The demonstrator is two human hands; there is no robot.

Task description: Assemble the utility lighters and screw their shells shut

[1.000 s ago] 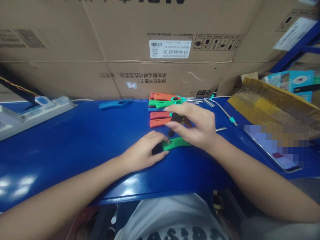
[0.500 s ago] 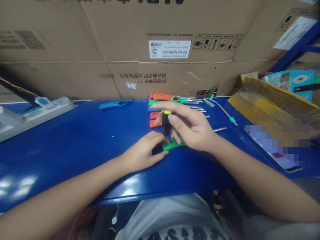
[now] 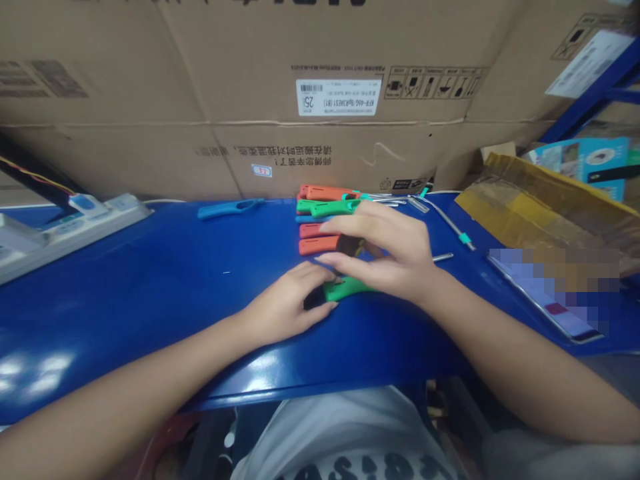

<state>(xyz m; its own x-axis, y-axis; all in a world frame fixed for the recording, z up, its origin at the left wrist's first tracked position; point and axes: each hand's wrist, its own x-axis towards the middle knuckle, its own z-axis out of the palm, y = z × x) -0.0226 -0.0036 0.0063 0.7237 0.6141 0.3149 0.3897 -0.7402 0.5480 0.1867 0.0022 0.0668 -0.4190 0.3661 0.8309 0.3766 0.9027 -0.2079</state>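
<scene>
1. Pinching a dark tool handle (image 3: 351, 245) between fingers and thumb, the right hand (image 3: 397, 252) sits just above a green plastic grip (image 3: 347, 289).
2. Left hand (image 3: 286, 305) lies on the table, its fingers (image 3: 313, 275) curled together over the grip's black end (image 3: 314, 299).
3. Orange grips (image 3: 316, 245) lie just beyond, on the blue table (image 3: 150, 280), with a blue grip (image 3: 230, 209) farther left.

Bare hands (image 3: 387, 250) and a white T-shirt (image 3: 345, 430) with dark printed lettering.
</scene>
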